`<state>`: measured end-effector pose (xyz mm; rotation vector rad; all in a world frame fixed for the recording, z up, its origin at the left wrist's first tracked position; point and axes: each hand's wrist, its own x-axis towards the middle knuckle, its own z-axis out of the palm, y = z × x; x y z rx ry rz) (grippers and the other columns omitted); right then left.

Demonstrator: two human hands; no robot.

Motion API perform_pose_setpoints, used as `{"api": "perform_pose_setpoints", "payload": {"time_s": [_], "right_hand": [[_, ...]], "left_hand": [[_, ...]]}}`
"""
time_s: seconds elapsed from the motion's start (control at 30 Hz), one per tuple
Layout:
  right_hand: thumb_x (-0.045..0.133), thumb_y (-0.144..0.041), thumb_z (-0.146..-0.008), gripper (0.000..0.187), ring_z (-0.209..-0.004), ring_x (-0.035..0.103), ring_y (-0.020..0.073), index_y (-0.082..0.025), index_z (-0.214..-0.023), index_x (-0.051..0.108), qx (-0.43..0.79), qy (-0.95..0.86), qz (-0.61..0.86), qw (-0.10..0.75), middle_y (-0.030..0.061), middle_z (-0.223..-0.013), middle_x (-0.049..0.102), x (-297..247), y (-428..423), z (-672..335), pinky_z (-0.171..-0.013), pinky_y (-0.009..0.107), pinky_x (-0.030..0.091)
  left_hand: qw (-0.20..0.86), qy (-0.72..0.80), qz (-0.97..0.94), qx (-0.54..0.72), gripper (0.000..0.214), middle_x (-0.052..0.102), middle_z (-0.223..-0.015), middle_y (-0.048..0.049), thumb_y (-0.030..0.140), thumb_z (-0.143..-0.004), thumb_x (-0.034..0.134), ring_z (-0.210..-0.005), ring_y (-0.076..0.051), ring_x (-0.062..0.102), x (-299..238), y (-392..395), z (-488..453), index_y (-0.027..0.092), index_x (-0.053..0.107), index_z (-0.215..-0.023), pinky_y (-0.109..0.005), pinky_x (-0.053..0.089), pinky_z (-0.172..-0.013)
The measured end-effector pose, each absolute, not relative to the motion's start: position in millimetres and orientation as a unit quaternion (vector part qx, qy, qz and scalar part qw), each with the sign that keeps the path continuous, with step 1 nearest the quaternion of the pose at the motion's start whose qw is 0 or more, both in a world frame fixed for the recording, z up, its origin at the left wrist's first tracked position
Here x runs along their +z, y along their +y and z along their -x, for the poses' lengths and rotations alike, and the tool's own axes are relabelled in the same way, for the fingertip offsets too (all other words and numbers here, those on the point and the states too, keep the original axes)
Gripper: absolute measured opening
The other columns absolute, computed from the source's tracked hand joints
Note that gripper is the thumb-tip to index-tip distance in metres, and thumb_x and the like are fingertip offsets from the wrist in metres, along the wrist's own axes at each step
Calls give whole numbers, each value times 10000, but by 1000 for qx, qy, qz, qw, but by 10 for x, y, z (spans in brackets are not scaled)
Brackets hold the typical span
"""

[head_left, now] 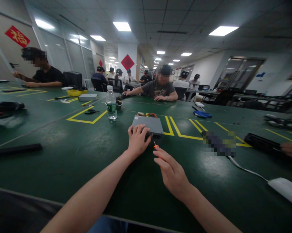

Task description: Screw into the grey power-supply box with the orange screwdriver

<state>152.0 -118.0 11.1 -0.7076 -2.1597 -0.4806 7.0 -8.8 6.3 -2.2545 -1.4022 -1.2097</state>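
Note:
A grey metal box that looks like a computer power supply (152, 124) lies flat on the green table, with coloured wires (147, 115) at its far side. My left hand (139, 139) rests over its near left corner, fingers on the top and thumb at the front face. In my right hand (172, 171) is a screwdriver (156, 147) with an orange handle, closed between thumb and fingers. Its thin shaft points up at the front face of the box, near the socket. Whether the tip touches the box I cannot tell.
A water bottle (111, 103) stands left of the box, before a dark bowl (119, 105). Yellow tape (184, 136) marks the green table (87, 174). Blue gloves (202, 114), a white power strip (285, 191) and its cable lie rightward. A co-worker (160, 85) sits opposite.

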Motion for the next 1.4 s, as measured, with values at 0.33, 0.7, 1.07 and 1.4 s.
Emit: {"api": "perform_pose_setpoints", "payload": {"time_s": [0.33,0.7,1.07,1.4], "right_hand": [[435,-47,-824,234,-1153,455,241,-188,-1009,462,-245,-836,336,358,119,-1156,415,56,-1180,-1537,-837,376,525],[505,-65,-803,237,-1097,497,222,-202,-992,467,-278,-813,345,378,109,-1115,476,127,-1171,-1548,-876,448,491],[472,-45,-806,254,-1106,524,210,-215,-994,475,-275,-810,359,374,98,-1151,529,73,-1146,-1584,-951,513,414],[478,-18,-796,230,-1157,487,215,-197,-939,458,-278,-828,304,380,105,-1166,541,125,-1153,-1654,-959,502,415]], "left_hand": [[111,-479,769,-408,234,531,-1188,-41,330,-795,530,-1144,-225,422,69,-93,-66,257,546,-1016,-451,186,-1035],[118,-477,769,-409,240,536,-1178,-40,331,-796,530,-1150,-225,425,60,-85,-73,258,546,-1024,-479,107,-1082],[114,-477,769,-410,240,537,-1181,-47,323,-797,527,-1146,-231,429,70,-96,-71,258,554,-1026,-474,143,-1069],[108,-478,768,-412,225,536,-1182,-43,320,-794,532,-1144,-232,428,50,-77,-72,263,548,-1010,-489,130,-1057]]}}
